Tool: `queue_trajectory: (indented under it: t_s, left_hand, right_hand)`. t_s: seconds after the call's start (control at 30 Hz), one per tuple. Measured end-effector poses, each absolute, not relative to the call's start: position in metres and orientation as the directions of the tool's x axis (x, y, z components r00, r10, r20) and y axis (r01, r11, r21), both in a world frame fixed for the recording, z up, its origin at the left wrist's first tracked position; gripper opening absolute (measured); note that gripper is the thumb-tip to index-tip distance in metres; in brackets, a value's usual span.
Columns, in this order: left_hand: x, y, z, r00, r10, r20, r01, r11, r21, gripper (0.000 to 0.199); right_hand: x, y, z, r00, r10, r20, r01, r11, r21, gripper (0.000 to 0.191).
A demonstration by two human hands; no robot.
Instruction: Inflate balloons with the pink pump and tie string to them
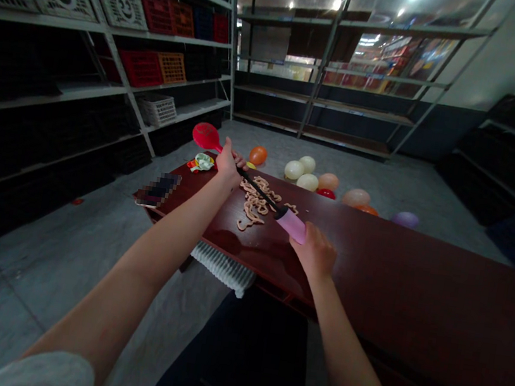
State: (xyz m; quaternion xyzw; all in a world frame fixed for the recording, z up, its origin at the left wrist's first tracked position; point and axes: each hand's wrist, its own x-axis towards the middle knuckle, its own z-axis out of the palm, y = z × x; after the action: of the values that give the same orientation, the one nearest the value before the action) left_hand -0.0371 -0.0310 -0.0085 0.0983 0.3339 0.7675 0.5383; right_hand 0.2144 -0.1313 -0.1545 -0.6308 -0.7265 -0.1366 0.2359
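Note:
A small red balloon (205,136), partly filled, points up and left from my left hand (227,162). The fingers of that hand are closed around its neck, at the far end of a balloon pump; the exact join is hidden by them. The pump's thin black shaft (260,191) slants down to a pink grip (292,225). My right hand (319,253) is wrapped around the lower end of this grip. Under the shaft, a pile of uninflated peach-coloured balloons (253,202) lies on the dark red table (370,279).
A blurred phone (157,190) and a bundle of pale green and red balloons (202,162) lie at the table's left end. Inflated cream balloons (294,170), an orange balloon (258,155) and a purple balloon (406,219) rest beyond it. Shelving (318,102) with crates (148,69) surrounds the floor.

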Motion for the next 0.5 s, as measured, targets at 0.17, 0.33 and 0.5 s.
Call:
queue_trajectory:
  t_s: [0.17,0.33,0.5]
  left_hand:
    - [-0.014,-0.035,-0.014,-0.389,0.910,-0.141,-0.750,-0.224,0.623,0.060]
    - [0.031,-0.047,-0.041,-0.383,0.915,-0.127,-0.734,-0.218,0.643,0.061]
    - [0.077,-0.062,-0.068,-0.397,0.907,-0.137,-0.713,-0.211,0.669,0.062]
  right_hand:
    - [0.218,-0.131,-0.152,-0.064,0.848,0.526,0.984,0.142,-0.109,0.029]
    - [0.218,-0.131,-0.151,-0.062,0.859,0.509,0.985,0.135,-0.108,0.028]
    - [0.217,-0.133,-0.151,-0.052,0.853,0.519,0.991,0.108,-0.078,0.028]
